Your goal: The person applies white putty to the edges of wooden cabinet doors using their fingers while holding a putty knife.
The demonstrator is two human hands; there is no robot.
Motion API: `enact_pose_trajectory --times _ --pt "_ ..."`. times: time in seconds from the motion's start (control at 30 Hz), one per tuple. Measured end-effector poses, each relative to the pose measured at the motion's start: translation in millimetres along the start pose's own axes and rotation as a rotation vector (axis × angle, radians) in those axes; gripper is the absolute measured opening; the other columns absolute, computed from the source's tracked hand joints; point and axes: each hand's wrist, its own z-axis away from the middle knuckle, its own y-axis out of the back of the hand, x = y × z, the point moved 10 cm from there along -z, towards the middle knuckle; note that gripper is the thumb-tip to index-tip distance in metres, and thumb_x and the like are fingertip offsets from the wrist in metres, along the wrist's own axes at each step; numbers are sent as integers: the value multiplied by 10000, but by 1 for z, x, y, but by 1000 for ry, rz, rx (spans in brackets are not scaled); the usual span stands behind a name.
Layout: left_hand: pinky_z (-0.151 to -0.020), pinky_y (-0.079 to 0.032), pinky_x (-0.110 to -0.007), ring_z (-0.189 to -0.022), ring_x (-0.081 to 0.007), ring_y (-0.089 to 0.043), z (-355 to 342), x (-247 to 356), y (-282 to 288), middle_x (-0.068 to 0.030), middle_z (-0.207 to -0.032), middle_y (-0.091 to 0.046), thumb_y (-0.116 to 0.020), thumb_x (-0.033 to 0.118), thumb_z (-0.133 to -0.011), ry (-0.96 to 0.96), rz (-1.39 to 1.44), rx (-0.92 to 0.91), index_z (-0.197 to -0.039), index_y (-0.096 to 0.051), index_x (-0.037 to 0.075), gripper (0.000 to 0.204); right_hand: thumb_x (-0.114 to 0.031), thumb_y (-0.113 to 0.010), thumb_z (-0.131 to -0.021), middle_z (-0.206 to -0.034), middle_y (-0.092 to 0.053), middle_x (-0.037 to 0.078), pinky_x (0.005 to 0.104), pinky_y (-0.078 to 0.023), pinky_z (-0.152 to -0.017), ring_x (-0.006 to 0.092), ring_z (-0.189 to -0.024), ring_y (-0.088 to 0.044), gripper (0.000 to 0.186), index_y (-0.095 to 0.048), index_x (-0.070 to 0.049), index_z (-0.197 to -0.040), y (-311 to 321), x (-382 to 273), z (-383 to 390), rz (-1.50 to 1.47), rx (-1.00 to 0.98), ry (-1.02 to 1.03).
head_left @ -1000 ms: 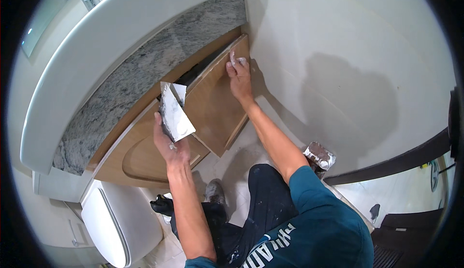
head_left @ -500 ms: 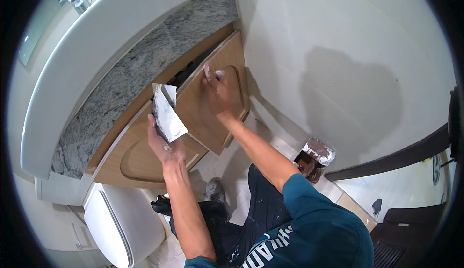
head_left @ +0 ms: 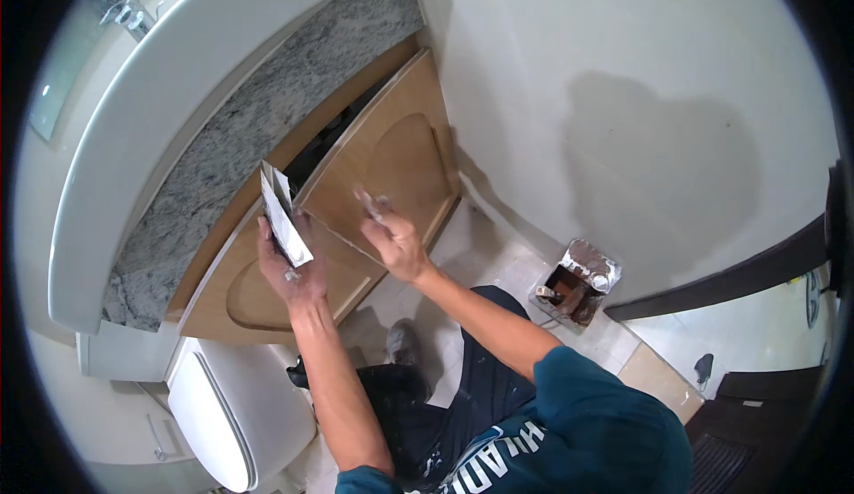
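My left hand (head_left: 301, 287) is wrapped round a putty knife (head_left: 282, 225) with a flat blade smeared with white putty. A second thin plate or blade lies close against it; the handle is hidden in my palm. My right hand (head_left: 398, 247) hovers in front of the light wooden cabinet door (head_left: 405, 156), its forefinger stretched out and the other fingers partly curled. White paste coats its fingertips, and I see no tool in it. That door stands ajar, with a dark gap along its upper edge. Beside it is the left cabinet door (head_left: 258, 294).
Above the doors runs a grey granite panel (head_left: 267, 111) under a white basin top (head_left: 116, 156). A white toilet (head_left: 209, 414) stands at the lower left. On the tiled floor at right sits an open, paste-smeared container (head_left: 578, 285) with a brush-like tool in it.
My right hand has drawn back from the door's upper part, down towards me. My left hand has tilted the putty knife so its blade shows narrower. The whole view has shifted slightly.
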Motion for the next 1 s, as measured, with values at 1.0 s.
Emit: enact_pose_trajectory --times 1.0 --pt "-1037 -414 -370 -1018 -223 -580 16 -2 -16 -161 -1139 -603 -412 235 -1018 94 -58 23 -1215 -516 -57 367 -137 -567 -896 -1151 -641 4 239 -440 -778 84 -935 -551 464 -523 -101 -1357 135 223 214 205 58 -940"
